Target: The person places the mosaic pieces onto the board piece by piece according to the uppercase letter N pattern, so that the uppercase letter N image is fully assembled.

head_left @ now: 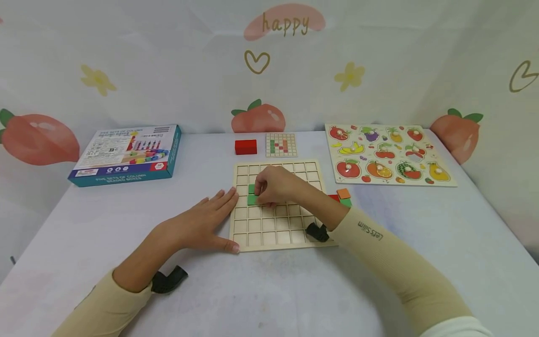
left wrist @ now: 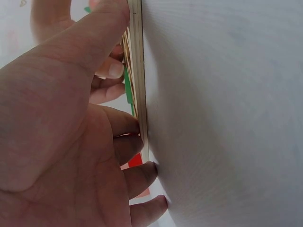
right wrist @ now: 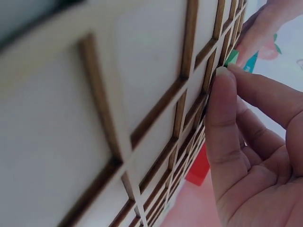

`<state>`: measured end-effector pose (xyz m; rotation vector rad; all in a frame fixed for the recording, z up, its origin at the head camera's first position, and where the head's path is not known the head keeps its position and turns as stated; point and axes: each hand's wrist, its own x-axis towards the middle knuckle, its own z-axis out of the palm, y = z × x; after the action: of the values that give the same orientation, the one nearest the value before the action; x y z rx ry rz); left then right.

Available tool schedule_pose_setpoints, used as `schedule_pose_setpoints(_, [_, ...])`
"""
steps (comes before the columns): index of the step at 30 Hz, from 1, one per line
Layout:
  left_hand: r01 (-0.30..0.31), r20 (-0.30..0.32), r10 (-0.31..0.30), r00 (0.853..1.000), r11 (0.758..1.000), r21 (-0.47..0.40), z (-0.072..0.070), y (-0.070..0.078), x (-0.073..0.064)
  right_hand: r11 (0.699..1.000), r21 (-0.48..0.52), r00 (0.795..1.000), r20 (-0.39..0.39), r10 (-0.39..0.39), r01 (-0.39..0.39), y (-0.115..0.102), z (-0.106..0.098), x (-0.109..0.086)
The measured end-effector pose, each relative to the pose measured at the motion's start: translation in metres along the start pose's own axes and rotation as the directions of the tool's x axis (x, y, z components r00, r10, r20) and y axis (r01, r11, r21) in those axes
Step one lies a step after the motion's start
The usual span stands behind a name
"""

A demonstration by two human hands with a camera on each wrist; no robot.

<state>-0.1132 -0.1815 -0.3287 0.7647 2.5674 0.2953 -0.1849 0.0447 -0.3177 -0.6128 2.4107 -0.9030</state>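
A wooden grid board (head_left: pixel 269 238) lies flat on the table. My left hand (head_left: pixel 202 222) rests at its left edge, fingers spread, the thumb at the near left corner. Over the board's upper left part, my right hand (head_left: pixel 275 185) is bent down, pinching a green square tile (head_left: pixel 252 200) at a grid cell with thumb and index finger. Just behind it, another green tile (head_left: pixel 251 189) sits in the grid, partly covered by the fingers. In the right wrist view, green (right wrist: pixel 232 57) shows at the fingertips.
Behind the board are a red block (head_left: pixel 246 147) and a small pattern card (head_left: pixel 281 145). Loose orange (head_left: pixel 343 193), red and green tiles lie at the board's right, partly behind the forearm. A boxed set (head_left: pixel 124 154) stands back left, a fruit puzzle (head_left: pixel 385 154) back right.
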Motion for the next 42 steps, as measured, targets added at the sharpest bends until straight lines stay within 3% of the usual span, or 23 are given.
schedule_pose_setpoints(11, [0.008, 0.002, -0.008, 1.000, 1.000, -0.003, 0.000, 0.001, 0.001, 0.997, -0.041, 0.998, 0.026, -0.065, 0.066, 0.004, -0.003, -0.011])
schedule_pose_setpoints(19, [-0.003, -0.010, 0.003, 1.000, 1.000, 0.001, 0.000, 0.001, 0.002, 0.980, -0.127, 0.985, 0.096, -0.141, 0.153, 0.003, -0.001, -0.008])
schedule_pose_setpoints(25, [-0.005, -0.010, 0.005, 1.000, 1.000, 0.006, 0.001, 0.001, 0.002, 0.978, -0.086, 0.975, 0.139, -0.175, 0.188, 0.009, -0.005, -0.013])
schedule_pose_setpoints(31, [-0.005, -0.010, 0.005, 1.000, 1.000, 0.013, 0.001, 0.001, 0.003, 0.990, 0.021, 0.985, 0.105, -0.140, 0.139, 0.024, -0.017, -0.035])
schedule_pose_setpoints(37, [0.009, -0.012, -0.009, 1.000, 1.000, 0.022, 0.002, 0.001, 0.002, 0.987, 0.143, 0.991, 0.095, -0.090, 0.076, 0.053, -0.036, -0.068])
schedule_pose_setpoints(42, [0.011, -0.016, -0.010, 1.000, 1.000, 0.024, 0.003, 0.001, 0.001, 0.996, 0.088, 0.999, 0.043, 0.016, -0.020, 0.076, -0.048, -0.100])
